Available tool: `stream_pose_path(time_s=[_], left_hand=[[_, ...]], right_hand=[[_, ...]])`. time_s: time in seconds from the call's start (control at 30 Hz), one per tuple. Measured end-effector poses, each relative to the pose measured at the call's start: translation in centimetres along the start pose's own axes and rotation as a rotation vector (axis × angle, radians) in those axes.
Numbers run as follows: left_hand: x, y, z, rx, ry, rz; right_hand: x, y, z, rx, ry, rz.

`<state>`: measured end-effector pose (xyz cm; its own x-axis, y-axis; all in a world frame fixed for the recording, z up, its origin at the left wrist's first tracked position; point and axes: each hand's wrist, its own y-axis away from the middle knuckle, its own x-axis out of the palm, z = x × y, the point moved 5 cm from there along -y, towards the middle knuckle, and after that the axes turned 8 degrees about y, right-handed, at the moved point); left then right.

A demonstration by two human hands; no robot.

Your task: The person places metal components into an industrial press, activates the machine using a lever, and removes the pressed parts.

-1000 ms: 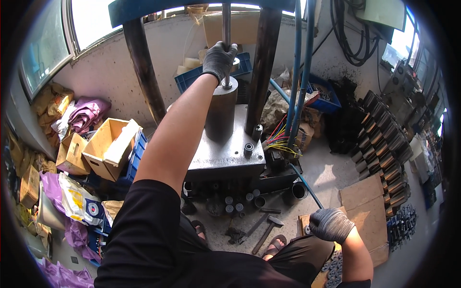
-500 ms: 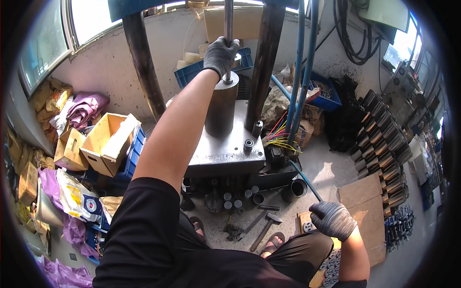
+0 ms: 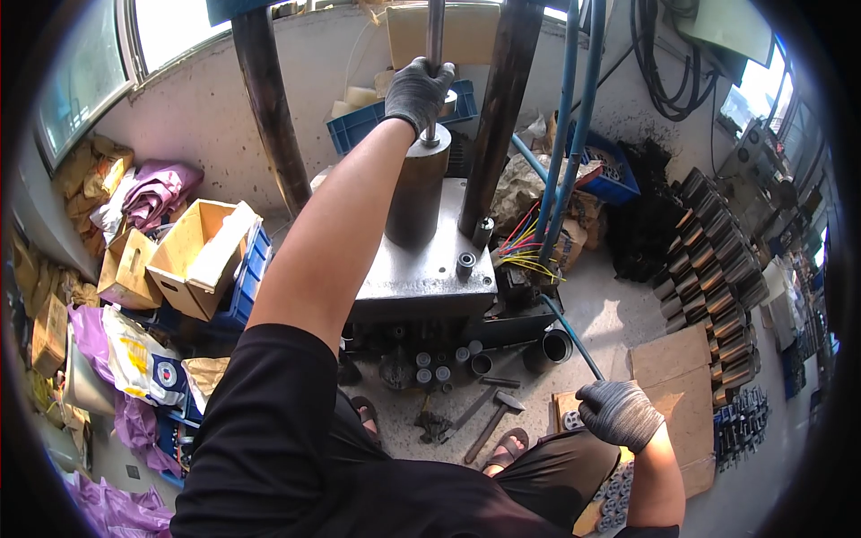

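Note:
My left hand point(image 3: 417, 93), in a grey work glove, is closed round an upright steel rod point(image 3: 435, 34). The rod's lower end meets the top of a thick steel cylinder point(image 3: 417, 199), which stands on the metal plate point(image 3: 408, 273) of a press. At lower right, my gloved right hand point(image 3: 621, 414) is wrapped round the end of a slim blue lever point(image 3: 574, 334). That lever slants up toward the press's right side. Whether the rod enters the cylinder or only rests on it, I cannot tell.
Dark columns point(image 3: 269, 108) flank the cylinder. A hammer point(image 3: 493, 426) and small metal parts lie on the floor by my feet. Wooden boxes point(image 3: 193, 260) and bags stand left; stacked metal tubes point(image 3: 717, 269) and cardboard point(image 3: 673, 386) lie right. Coloured wires point(image 3: 529, 251) hang beside blue pipes.
The whole view has shifted slightly. Both hands keep their holds on the rod and the lever, and the cylinder stands in the same place on the plate.

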<state>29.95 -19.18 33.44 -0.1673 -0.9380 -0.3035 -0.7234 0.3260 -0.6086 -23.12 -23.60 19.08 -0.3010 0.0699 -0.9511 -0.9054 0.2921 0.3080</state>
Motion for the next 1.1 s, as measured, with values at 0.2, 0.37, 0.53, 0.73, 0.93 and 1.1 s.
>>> stream_pose_path(time_s=[0.2,0.37,0.53,0.73,0.93,1.1], left_hand=[[-0.1,0.4,-0.5,-0.021,0.016,0.011],[-0.4,0.7,-0.7,-0.018,0.019,0.009],[-0.3,0.4,-0.2,-0.007,0.031,0.008],[0.3,0.1,0.0,-0.010,0.061,0.029],[0.1,0.6,0.2,0.013,0.150,0.022],[0.6,4.0,0.6,-0.055,0.936,0.096]], right_hand=[[-0.8,0.3,-0.6,0.008,-0.137,-0.218],[-2.8,0.2,-0.6,0.057,-0.214,-0.485],[-9.8,-2.9,-2.2,0.036,0.005,-1.028],[-16.4,-8.5,-4.5,-0.003,-0.020,-1.191],[-18.1,-11.6,-6.7,0.103,0.027,-1.095],[-17.9,-11.8,-6.7,0.130,0.020,-1.110]])
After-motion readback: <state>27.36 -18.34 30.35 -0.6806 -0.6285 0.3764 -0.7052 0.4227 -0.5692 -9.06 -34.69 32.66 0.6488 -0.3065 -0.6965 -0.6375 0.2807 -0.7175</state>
